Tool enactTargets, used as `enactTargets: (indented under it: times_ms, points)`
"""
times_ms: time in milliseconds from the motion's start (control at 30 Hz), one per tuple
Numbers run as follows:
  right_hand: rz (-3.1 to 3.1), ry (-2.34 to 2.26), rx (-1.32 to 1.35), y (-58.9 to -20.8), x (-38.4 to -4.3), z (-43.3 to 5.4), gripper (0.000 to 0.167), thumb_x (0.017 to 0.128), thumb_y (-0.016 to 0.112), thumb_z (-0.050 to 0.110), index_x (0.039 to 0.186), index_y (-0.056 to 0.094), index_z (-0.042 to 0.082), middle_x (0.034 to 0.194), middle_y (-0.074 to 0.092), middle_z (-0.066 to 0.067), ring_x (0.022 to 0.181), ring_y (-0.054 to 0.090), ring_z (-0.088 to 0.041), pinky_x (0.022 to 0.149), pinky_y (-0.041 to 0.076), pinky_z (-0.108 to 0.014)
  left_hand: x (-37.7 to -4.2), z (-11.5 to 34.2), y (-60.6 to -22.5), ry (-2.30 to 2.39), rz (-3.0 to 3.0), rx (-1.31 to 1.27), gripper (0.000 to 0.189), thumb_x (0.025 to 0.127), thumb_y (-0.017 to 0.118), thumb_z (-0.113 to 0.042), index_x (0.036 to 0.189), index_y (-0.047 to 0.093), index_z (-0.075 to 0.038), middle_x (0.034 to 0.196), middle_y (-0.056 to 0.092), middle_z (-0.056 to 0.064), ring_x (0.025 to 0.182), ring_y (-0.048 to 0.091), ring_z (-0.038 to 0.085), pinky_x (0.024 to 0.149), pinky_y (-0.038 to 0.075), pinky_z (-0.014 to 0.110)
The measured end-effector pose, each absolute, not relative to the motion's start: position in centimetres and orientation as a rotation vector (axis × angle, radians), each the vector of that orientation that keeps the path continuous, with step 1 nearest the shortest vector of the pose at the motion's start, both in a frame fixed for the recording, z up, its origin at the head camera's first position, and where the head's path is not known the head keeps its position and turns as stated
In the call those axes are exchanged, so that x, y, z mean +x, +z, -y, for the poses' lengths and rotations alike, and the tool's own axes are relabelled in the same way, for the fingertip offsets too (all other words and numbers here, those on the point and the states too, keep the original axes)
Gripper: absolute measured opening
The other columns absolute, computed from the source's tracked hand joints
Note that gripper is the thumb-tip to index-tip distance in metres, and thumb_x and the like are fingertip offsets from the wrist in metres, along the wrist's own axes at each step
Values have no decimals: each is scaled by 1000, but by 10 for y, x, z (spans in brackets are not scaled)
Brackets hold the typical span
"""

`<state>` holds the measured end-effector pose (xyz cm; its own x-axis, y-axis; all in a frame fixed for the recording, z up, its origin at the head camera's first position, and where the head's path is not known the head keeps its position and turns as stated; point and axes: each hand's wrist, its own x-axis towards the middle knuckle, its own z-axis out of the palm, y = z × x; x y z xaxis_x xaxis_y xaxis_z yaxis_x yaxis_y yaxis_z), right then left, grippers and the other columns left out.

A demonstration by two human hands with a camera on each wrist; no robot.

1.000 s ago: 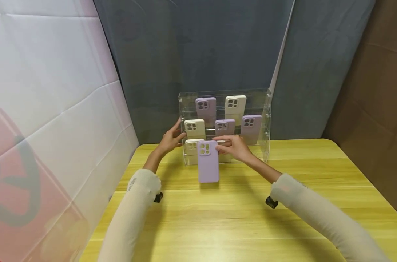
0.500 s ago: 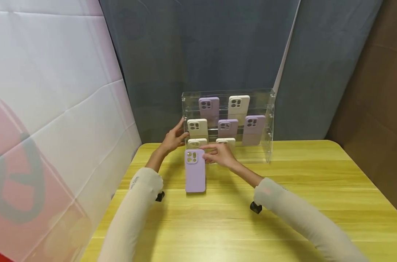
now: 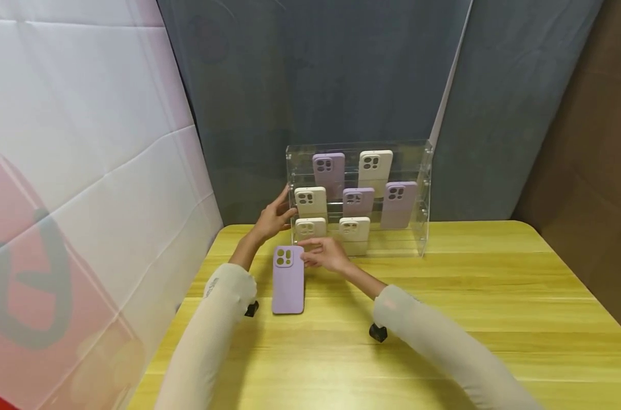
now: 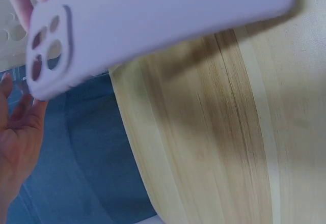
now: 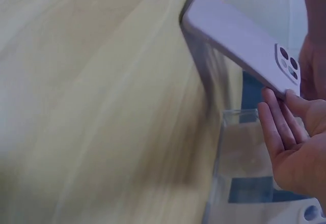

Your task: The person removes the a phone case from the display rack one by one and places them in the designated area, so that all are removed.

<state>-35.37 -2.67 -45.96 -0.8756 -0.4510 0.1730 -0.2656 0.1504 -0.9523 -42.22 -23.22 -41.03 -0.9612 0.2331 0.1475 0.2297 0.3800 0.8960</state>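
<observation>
A lilac phone case (image 3: 288, 287) with a camera cutout hangs upright in front of the clear display stand (image 3: 398, 244), low over the table. My right hand (image 3: 328, 254) pinches it by its upper right edge, thumb against fingers, as the right wrist view shows. My left hand (image 3: 271, 221) grips the stand's left side, thumb in front and fingers reaching behind the panel. On the tiers stand several cases, among them a cream case (image 3: 353, 229) at the bottom, a lilac case (image 3: 399, 205) at the right and a lilac case (image 3: 328, 173) on top.
The stand rests near the back edge of a yellowish wooden table (image 3: 330, 359). Behind it hangs a grey curtain (image 3: 320, 74). A white printed cloth (image 3: 100, 114) closes off the left side, a brown cloth (image 3: 587, 154) the right.
My right hand has carried the lilac case left and down, away from the stand's front, uncovering the bottom cream cases. My left hand has stayed at the stand's left side.
</observation>
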Motion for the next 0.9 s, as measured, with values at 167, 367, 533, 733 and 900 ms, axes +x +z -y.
enactTargets:
  times_ms: [167,367,533,733,900]
  points:
    - [-2237,-1851,-709,-470,-355,40,34,96,71,-4,129,67,-11,101,74,-30,86,72,-54,76,62,-59,-420,231,-408,1680,-2618,435,77,108,58,-16,167,13,-39,161,32,32,142,45,46,96,58,53]
    - [-2213,-1884,-597,-484,-358,55,33,95,72,-5,127,68,-11,96,74,-30,82,74,-50,74,64,-54,-416,229,-403,1705,-2578,435,77,108,58,-15,167,13,-35,162,30,33,142,44,48,99,54,60]
    - [-2205,-1883,-482,-489,-354,60,31,95,73,-2,126,71,-7,93,75,-27,77,76,-42,70,65,-46,-420,230,-408,1695,-2589,436,77,108,58,-16,167,13,-39,162,30,32,142,44,47,98,56,57]
    - [-2166,-1894,-390,-497,-350,64,31,95,74,0,125,72,-5,89,76,-25,76,77,-40,63,66,-38,-420,230,-408,1682,-2604,446,77,108,57,-15,167,12,-38,162,31,32,142,46,46,97,57,53]
    - [-2155,-1877,-382,-502,-349,66,30,95,74,0,125,73,-5,88,76,-26,70,77,-34,60,65,-34,-421,230,-409,1679,-2612,446,78,108,58,-16,167,13,-38,162,32,31,141,47,46,96,58,54]
